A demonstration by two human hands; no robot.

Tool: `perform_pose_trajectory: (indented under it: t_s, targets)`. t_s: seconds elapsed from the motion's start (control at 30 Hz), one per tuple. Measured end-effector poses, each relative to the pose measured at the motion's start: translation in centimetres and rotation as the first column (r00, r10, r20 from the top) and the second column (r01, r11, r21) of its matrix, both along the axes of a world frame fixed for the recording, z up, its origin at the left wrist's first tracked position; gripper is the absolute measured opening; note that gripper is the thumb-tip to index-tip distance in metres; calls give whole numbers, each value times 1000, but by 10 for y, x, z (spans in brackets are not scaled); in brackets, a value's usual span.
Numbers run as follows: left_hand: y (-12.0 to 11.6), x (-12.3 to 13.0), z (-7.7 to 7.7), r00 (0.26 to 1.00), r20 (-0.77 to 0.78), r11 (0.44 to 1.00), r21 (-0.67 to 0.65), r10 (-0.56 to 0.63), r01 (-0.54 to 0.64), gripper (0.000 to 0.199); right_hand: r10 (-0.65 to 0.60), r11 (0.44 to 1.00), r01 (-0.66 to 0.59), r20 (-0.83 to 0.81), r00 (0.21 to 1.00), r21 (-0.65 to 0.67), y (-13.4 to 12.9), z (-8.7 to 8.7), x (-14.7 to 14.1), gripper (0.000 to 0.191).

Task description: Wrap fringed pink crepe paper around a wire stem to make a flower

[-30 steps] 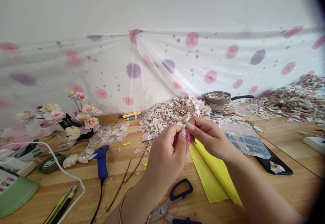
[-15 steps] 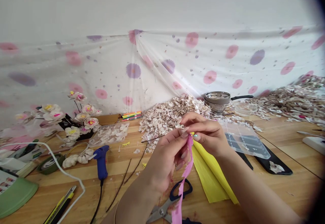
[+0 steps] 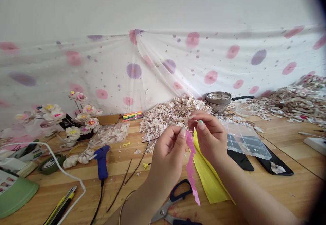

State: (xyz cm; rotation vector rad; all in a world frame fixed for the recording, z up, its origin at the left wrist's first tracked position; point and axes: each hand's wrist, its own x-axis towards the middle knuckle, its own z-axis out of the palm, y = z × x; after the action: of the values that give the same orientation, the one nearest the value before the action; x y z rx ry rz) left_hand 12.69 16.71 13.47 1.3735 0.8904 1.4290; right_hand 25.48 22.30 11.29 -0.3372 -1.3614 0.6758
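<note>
My left hand point(image 3: 168, 150) is closed in a pinch on the top of a pink fringed paper strip point(image 3: 191, 170), which hangs down over the table. A thin dark stem point(image 3: 150, 140) sticks out to the left from behind this hand. Close beside it, my right hand point(image 3: 210, 135) has its thumb apart from its bent fingers, with nothing visible between them; its fingertips are near the strip's top end. Below the hands lie scissors with dark handles point(image 3: 181, 195). A folded yellow crepe paper sheet point(image 3: 210, 180) lies under the right hand.
A blue glue gun point(image 3: 102, 163), brown stems point(image 3: 119, 186) and a yellow-tipped stem point(image 3: 146, 166) lie to the left. Paper flowers point(image 3: 72, 131) stand behind. A heap of pale scraps point(image 3: 173, 116), a metal pan point(image 3: 218, 97) and a clear divided box point(image 3: 247, 141) sit farther back.
My right thumb has moved away from the pink strip. The strip's lower end has swung right and up, off the scissors. My left hand has turned, uncovering the yellow-tipped stem.
</note>
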Motion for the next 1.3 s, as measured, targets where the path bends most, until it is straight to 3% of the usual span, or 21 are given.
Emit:
perform_pose_trajectory:
  t_s: [0.07, 0.17, 0.23, 0.4, 0.57, 0.7, 0.87, 1.07, 1.2, 1.3]
  targets:
    - [-1, -2, -1, 991, -113, 995, 81, 67, -58, 25, -24, 994, 8, 145, 989, 110, 2, 4, 9, 11]
    - [-2, -6, -2, 937, -300, 967, 227, 182, -115, 22, -3, 977, -83, 402, 916, 196, 2, 13, 21, 4]
    - [-1, -9, -2, 900, -381, 954, 281, 214, -108, 22, 60, 981, -139, 466, 883, 137, 1, 18, 25, 11]
    - [5, -14, -2, 879, -440, 957, 284, 181, -55, 26, 236, 971, -186, 465, 853, -151, -4, 22, 24, 24]
    - [7, -16, -4, 874, -454, 961, 272, 176, -52, 25, 183, 978, -98, 527, 830, -185, -4, 21, 19, 36]
    - [7, -15, -3, 854, -477, 953, 295, 208, -67, 25, 160, 970, -39, 506, 847, -241, -3, 20, 17, 46]
    - [8, -15, -1, 852, -474, 952, 293, 223, -86, 23, 248, 939, -119, 398, 883, -322, -3, 19, 17, 44]
    - [4, -13, 2, 962, -270, 993, 119, 39, -7, 27, 242, 962, -223, 110, 964, -156, 3, 10, 11, 19]
    - [3, -13, 3, 983, -181, 994, 106, 45, -26, 25, 258, 964, -246, 129, 957, -101, 7, 0, 7, 17]
    - [3, -12, 1, 978, -195, 988, 145, 78, -50, 26, 255, 965, -244, 124, 959, -96, 6, -2, 4, 13]
